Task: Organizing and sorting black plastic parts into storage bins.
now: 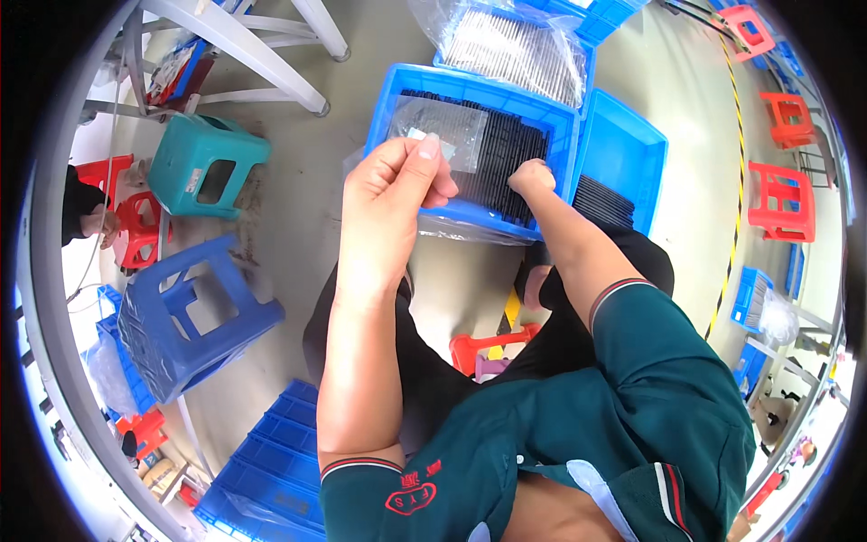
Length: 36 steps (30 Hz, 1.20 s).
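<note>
My left hand (pixel 402 176) is raised over the near left part of a blue bin, its thumb pressed against curled fingers. A clear plastic bag (pixel 465 135) shows just beyond the fingertips, with a small white patch beside the thumb. Whether the fingers pinch the bag, I cannot tell. Closed like a fist, my right hand (pixel 531 174) is at the right side of the blue bin (pixel 479 83). Whatever it may grip is hidden. Rows of thin black strips (pixel 510 149) stand packed in the bin, partly under the bag.
Behind stands another blue bin with pale strips (pixel 515 54) under clear plastic. On the right, a blue bin (pixel 623 135) holds more black strips (pixel 603 200). A teal stool (pixel 172 167) and a blue stool (pixel 149 312) stand left. Blue crates (pixel 262 470) lie lower left; red stools (pixel 784 203) far right.
</note>
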Tool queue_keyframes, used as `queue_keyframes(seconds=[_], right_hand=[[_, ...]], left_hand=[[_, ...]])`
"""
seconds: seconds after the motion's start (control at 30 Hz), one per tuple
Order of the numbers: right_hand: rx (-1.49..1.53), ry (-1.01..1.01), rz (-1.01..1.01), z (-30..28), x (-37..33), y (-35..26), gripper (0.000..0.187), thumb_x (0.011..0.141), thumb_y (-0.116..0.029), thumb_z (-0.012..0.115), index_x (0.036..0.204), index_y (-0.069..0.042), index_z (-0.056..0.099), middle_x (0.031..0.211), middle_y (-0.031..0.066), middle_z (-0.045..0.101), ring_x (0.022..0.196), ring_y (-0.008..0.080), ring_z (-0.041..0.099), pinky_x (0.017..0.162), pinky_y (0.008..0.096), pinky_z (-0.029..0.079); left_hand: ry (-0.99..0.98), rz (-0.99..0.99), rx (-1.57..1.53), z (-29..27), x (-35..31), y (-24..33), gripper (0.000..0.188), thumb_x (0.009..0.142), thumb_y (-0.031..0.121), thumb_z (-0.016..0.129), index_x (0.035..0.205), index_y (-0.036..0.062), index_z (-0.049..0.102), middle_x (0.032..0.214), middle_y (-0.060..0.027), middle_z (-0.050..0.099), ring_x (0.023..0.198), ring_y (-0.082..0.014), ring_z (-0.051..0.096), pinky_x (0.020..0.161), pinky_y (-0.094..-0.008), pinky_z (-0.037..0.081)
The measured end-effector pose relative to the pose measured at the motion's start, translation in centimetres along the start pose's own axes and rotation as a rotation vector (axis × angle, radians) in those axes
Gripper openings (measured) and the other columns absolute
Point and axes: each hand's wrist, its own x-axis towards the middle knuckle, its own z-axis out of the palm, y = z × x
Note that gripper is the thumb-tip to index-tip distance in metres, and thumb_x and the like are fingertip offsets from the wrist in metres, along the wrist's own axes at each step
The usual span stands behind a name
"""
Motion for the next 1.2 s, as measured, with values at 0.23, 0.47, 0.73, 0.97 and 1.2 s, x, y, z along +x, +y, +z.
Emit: queue_keyframes(seconds=[0.23,0.47,0.73,0.97,1.2], right_hand=[[-0.029,0.009,-0.045,-0.9,-0.5,0.5,0.079,0.076,-0.025,0.061,0.135,0.010,0.022,0.128,0.0248,0.047,0.115,0.0330,0.052,0.093,0.0381,0.045],[-0.029,0.008,-0.060,-0.5,1.3,0.6,0.077,0.076,-0.022,0.061,0.132,0.014,0.024,0.125,0.0249,0.050,0.112,0.0315,0.055,0.091,0.0376,0.046],[-0.193,-0.085,-0.117,-0.9,1.6,0.5,0.068,0.080,-0.019,0.053,0.132,0.016,0.025,0.121,0.0233,0.055,0.108,0.0309,0.058,0.087,0.0387,0.049],[-0.128,0.077,-0.135,1.0,1.2,0.4,0.070,0.081,-0.022,0.055,0.134,0.012,0.025,0.116,0.0257,0.056,0.100,0.0303,0.062,0.080,0.0383,0.052],[-0.141,0.271,-0.112,2.8,2.5,0.9,0.058,0.078,-0.022,0.059,0.123,0.010,0.040,0.105,0.0217,0.061,0.089,0.0337,0.065,0.072,0.0440,0.053]], left_hand=[[-0.005,-0.003,-0.088,-0.2,-0.2,0.4,0.025,0.093,0.022,0.052,0.079,0.0027,0.060,0.070,-0.0022,0.059,0.065,-0.0087,0.053,0.064,-0.0226,0.043],[0.047,-0.023,-0.173,-0.3,-0.1,0.8,0.029,0.094,0.026,0.050,0.078,0.0036,0.057,0.068,-0.0048,0.056,0.061,-0.0113,0.049,0.059,-0.0233,0.040],[0.035,-0.030,-0.193,-0.7,-0.3,0.3,0.027,0.093,0.024,0.052,0.078,0.0038,0.060,0.069,-0.0031,0.059,0.062,-0.0088,0.051,0.062,-0.0223,0.042],[0.077,-0.044,-0.186,-0.5,-0.1,0.4,0.026,0.094,0.022,0.052,0.077,0.0033,0.060,0.068,-0.0026,0.059,0.062,-0.0081,0.051,0.062,-0.0223,0.041],[0.070,-0.037,-0.179,-0.5,0.1,0.4,0.025,0.093,0.021,0.052,0.078,0.0032,0.060,0.068,-0.0024,0.059,0.063,-0.0080,0.051,0.062,-0.0223,0.042]])
